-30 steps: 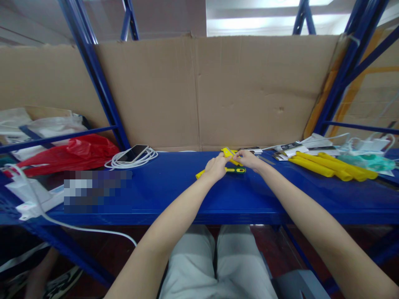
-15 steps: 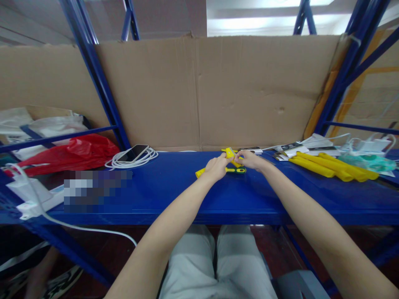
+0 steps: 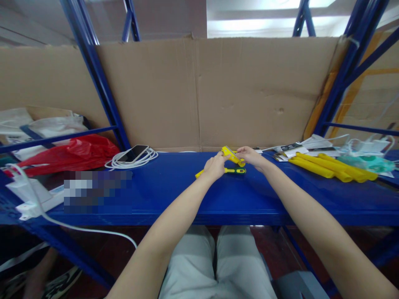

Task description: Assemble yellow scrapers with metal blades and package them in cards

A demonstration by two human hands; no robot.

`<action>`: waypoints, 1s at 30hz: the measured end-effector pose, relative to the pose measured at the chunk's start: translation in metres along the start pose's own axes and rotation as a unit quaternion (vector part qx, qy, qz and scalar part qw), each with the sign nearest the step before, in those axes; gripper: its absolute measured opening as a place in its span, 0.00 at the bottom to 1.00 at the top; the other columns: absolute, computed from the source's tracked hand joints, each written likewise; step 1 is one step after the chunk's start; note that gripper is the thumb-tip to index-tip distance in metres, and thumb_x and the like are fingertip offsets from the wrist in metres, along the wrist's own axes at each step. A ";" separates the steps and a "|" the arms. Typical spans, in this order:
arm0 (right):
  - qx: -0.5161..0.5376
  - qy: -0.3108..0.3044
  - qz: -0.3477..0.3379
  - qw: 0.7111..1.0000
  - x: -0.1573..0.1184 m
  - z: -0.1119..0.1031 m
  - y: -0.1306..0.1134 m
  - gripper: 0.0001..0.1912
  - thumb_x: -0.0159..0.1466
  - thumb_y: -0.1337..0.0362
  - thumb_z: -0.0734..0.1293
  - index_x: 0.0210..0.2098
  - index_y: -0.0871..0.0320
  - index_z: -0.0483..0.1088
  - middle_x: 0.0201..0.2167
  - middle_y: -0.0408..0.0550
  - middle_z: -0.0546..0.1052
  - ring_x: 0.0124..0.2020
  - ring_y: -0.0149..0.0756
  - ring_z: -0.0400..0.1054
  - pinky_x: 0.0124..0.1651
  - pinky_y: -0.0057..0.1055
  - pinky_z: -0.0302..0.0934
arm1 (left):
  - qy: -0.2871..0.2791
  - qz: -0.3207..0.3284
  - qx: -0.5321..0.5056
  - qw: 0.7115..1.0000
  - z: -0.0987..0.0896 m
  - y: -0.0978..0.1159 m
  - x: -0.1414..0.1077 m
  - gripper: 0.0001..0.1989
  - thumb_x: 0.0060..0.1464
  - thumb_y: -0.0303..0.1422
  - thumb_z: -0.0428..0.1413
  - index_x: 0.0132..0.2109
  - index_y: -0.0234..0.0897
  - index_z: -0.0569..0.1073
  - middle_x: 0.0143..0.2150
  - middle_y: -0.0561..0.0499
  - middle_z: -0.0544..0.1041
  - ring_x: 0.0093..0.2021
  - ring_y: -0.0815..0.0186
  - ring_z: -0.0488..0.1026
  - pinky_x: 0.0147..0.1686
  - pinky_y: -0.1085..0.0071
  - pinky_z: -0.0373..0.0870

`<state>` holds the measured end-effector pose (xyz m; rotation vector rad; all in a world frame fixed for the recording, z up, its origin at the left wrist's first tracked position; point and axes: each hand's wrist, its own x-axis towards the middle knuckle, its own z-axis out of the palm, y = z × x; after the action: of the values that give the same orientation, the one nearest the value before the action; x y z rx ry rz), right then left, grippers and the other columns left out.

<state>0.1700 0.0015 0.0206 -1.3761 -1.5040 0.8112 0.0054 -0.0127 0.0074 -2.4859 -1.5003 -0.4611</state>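
Blue table (image 3: 237, 197), cardboard (image 3: 249, 91) upright behind it. My left hand (image 3: 213, 167) grips a yellow piece (image 3: 230, 155), thumb on its near side, the piece tilted down toward my right. My right hand (image 3: 252, 158) is at its right end, fingers bent; whether they pinch anything, I cannot tell. Green-and-yellow handle (image 3: 239, 170) lies on the table, just nearer me than the piece. Yellow tubes (image 3: 314, 166) well off to my right; phone (image 3: 134, 153) on coiled white cable (image 3: 151, 154), far left.
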 end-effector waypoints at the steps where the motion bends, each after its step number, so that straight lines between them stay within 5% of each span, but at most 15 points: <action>1: 0.015 -0.025 0.018 0.999 -0.002 0.000 -0.002 0.08 0.58 0.72 0.63 0.37 0.59 0.62 0.29 0.47 0.75 0.28 0.30 0.68 0.30 0.25 0.60 | 0.002 -0.008 -0.003 1.000 0.000 0.000 0.000 0.25 0.58 0.26 0.48 0.60 0.51 0.63 0.55 0.48 0.66 0.47 0.62 0.72 0.45 0.68 0.68; 5: 0.042 -0.092 0.036 0.994 -0.009 0.001 -0.007 0.08 0.57 0.73 0.63 0.37 0.59 0.62 0.25 0.46 0.76 0.24 0.29 0.68 0.28 0.23 0.59 | 0.004 -0.021 -0.002 1.000 -0.003 -0.001 0.000 0.24 0.59 0.27 0.47 0.61 0.50 0.62 0.52 0.47 0.67 0.48 0.61 0.71 0.45 0.67 0.67; 14: 0.041 -0.025 0.000 0.999 0.000 -0.003 -0.003 0.12 0.55 0.75 0.63 0.40 0.62 0.65 0.22 0.45 0.76 0.20 0.26 0.65 0.23 0.22 0.53 | -0.022 0.044 0.012 0.999 -0.003 -0.005 -0.003 0.36 0.56 0.23 0.47 0.67 0.50 0.42 0.51 0.46 0.67 0.46 0.61 0.72 0.43 0.68 0.67; 25: 0.042 -0.030 0.012 0.999 0.000 -0.003 -0.002 0.14 0.56 0.73 0.64 0.43 0.62 0.64 0.25 0.46 0.76 0.22 0.27 0.66 0.23 0.22 0.54 | -0.040 0.048 0.037 0.997 -0.001 -0.006 -0.002 0.33 0.57 0.24 0.44 0.67 0.51 0.47 0.48 0.43 0.67 0.42 0.59 0.74 0.40 0.66 0.69; 30: 0.081 -0.034 0.012 0.996 0.012 -0.018 0.011 0.10 0.61 0.68 0.60 0.42 0.60 0.67 0.34 0.52 0.77 0.27 0.29 0.69 0.29 0.25 0.62 | -0.022 0.017 -0.016 0.999 0.001 -0.008 0.001 0.35 0.55 0.24 0.46 0.67 0.50 0.47 0.48 0.44 0.69 0.43 0.60 0.73 0.42 0.66 0.68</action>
<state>0.1914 0.0130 0.0191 -1.2606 -1.4418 0.9820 -0.0009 -0.0081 0.0066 -2.5582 -1.4745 -0.4324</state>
